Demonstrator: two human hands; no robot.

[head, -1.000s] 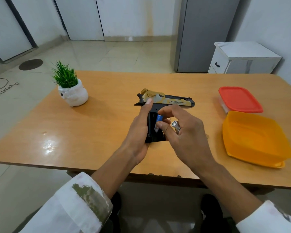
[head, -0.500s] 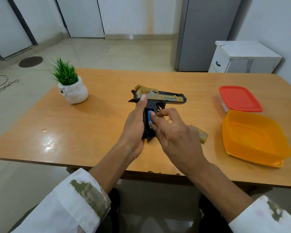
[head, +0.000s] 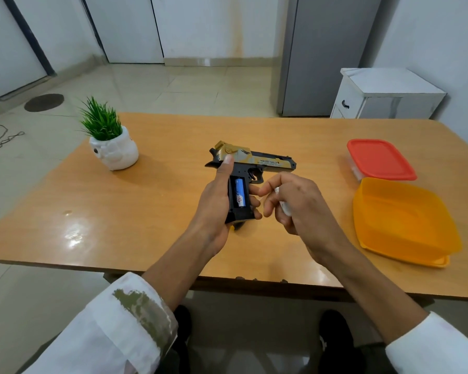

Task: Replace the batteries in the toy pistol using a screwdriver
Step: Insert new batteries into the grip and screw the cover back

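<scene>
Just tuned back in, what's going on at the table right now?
A person is swapping batteries in a toy pistol. The left hand grips the pistol by its opened handle, where one blue battery sits inside. The right hand holds what looks like a second battery just beside the handle, not yet inserted.

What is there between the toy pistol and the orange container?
In the head view, the right hand, gripping a whitish battery, is between the toy pistol and the orange container.
</scene>
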